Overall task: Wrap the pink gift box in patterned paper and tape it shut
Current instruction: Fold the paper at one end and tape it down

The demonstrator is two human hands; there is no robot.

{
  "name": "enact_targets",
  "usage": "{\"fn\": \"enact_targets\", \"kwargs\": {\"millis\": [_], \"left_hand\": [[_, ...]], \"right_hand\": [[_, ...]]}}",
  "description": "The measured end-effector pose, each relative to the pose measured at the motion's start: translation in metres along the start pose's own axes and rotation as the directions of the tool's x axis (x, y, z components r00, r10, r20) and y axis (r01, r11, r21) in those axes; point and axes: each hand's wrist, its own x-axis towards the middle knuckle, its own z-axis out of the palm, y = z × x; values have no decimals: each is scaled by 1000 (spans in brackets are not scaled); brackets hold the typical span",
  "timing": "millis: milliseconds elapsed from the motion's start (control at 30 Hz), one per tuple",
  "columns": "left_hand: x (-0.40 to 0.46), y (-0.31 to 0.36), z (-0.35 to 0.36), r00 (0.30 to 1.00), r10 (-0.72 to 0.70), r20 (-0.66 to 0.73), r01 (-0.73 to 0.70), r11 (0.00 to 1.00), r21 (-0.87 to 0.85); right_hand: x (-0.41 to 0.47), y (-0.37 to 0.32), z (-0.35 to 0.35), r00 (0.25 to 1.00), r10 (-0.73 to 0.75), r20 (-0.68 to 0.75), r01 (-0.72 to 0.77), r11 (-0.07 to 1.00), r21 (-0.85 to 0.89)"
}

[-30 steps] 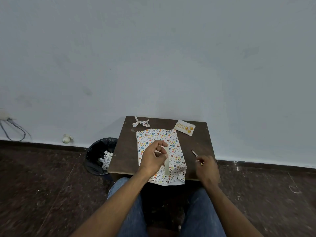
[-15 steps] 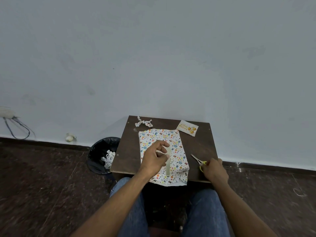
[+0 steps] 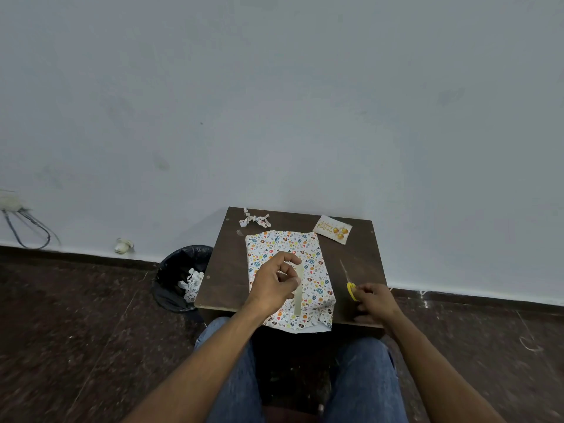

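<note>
The gift box (image 3: 311,264) lies on the small dark table (image 3: 225,270), fully covered in white patterned paper, so no pink shows. The paper's near end hangs loose over the table's front edge. My left hand (image 3: 274,285) hovers over the box and pinches the top of a pale strip of tape (image 3: 298,300) that runs down the middle of the paper. Right of the box lie scissors (image 3: 350,290) with a yellow handle, blades pointing away. My right hand (image 3: 374,302) has its fingers curled at that handle.
A paper bow (image 3: 254,219) and a birthday card (image 3: 332,229) lie at the table's far edge, close to the wall. A black bin (image 3: 183,276) with paper scraps stands on the floor to the left. My knees are under the table's front edge.
My right hand has drawn back toward me along the table, uncovering more of the scissors' yellow handle. My left hand keeps the tape strip over the box.
</note>
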Motion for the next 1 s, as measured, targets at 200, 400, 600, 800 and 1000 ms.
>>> {"fn": "enact_targets", "kwargs": {"millis": [200, 400, 600, 800, 1000], "left_hand": [[-1, 1, -4, 999, 15, 45, -15, 1000, 12], [-2, 2, -6, 998, 25, 62, -26, 1000, 12], [-3, 2, -7, 996, 28, 88, -28, 1000, 2], [-5, 5, -7, 994, 23, 110, -22, 1000, -12], [-5, 5, -7, 994, 14, 109, -13, 1000, -10]], "right_hand": [[-17, -26, -17, 927, -253, 277, 234, 967, 101], [-32, -56, -23, 806, -289, 517, 464, 850, -249], [-43, -68, -18, 744, -246, 621, 546, 760, -353], [-40, -67, -10, 728, -298, 617, 600, 711, -365], [-36, -67, -4, 724, -331, 605, 632, 671, -388]]}}
